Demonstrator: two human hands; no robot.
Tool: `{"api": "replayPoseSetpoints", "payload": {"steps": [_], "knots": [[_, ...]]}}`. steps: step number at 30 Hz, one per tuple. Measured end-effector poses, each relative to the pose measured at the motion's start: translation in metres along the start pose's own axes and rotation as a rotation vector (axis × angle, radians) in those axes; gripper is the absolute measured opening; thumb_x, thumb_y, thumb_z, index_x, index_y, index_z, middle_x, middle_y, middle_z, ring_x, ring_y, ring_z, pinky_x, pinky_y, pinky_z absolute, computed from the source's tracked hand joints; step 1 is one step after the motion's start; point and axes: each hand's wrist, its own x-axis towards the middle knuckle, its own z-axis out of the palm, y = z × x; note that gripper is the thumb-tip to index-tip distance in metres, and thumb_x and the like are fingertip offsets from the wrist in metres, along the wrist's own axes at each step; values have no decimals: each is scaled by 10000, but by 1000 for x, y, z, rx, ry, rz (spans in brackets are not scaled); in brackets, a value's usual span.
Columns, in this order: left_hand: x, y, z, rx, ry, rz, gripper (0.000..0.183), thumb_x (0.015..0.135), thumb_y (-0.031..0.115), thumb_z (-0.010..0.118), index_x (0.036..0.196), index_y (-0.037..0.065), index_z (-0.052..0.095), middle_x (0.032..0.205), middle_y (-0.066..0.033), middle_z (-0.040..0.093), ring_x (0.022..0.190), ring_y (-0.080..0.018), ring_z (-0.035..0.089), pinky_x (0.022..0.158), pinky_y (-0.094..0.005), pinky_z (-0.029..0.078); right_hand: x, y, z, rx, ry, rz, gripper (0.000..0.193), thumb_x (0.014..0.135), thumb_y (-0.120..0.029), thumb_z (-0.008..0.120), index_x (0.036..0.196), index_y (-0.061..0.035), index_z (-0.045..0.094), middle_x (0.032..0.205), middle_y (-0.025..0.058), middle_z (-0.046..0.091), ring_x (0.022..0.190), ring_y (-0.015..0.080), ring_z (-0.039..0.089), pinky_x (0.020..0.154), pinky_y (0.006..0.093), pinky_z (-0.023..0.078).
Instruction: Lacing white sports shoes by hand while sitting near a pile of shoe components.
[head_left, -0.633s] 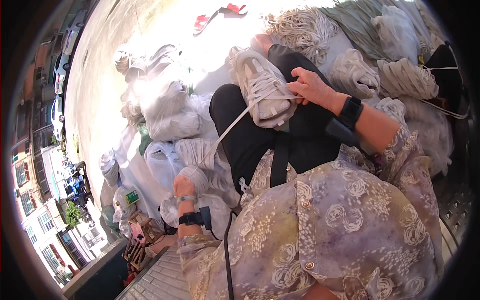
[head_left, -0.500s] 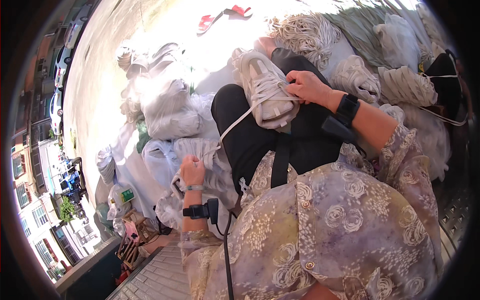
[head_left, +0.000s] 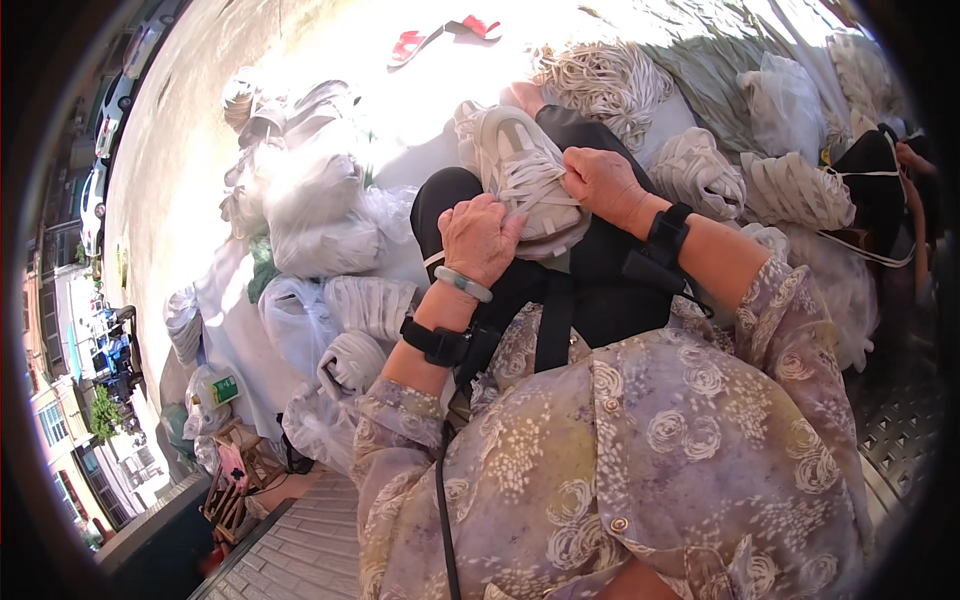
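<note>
A white lace-up sneaker (head_left: 525, 178) lies across my black-trousered lap, its heel toward me and its white lace (head_left: 530, 190) threaded over the tongue. At the shoe's left side, my left hand (head_left: 478, 238) is closed on the lace, a short piece of which shows beside the wrist. My right hand (head_left: 603, 184) is closed at the opposite side of the shoe, its fingertips pinched at the lacing. How the lace runs inside each fist is hidden.
Bundles of white laces or straps (head_left: 370, 305) and plastic-wrapped bags (head_left: 325, 220) lie to my left. A heap of loose cords (head_left: 605, 85) and coiled bundles (head_left: 700, 170) lie at right. Red sandals (head_left: 480, 27) lie far ahead. Another person's hand (head_left: 910, 158) shows at the right edge.
My left hand has come up and right from the bundles to the shoe, and the long stretched lace has gone slack or out of sight. My right hand remains beside the lacing.
</note>
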Motion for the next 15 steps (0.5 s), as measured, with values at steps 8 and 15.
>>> {"api": "replayPoseSetpoints", "payload": {"steps": [8, 15], "knots": [[2, 16, -5, -128, 17, -100, 216, 751, 267, 593, 703, 57, 573, 771, -116, 594, 752, -311, 575, 658, -419, 412, 0, 6, 9, 114, 60, -119, 133, 760, -135, 493, 846, -65, 566, 777, 152, 598, 780, 338, 584, 683, 422, 458], [2, 31, -8, -237, -11, -102, 197, 748, 217, 585, 694, 30, 552, 738, -162, 585, 699, -354, 579, 620, -438, 455, -2, 3, 3, 162, 33, -79, 125, 747, -125, 482, 824, -67, 560, 772, 139, 594, 764, 329, 579, 666, 415, 449]]}}
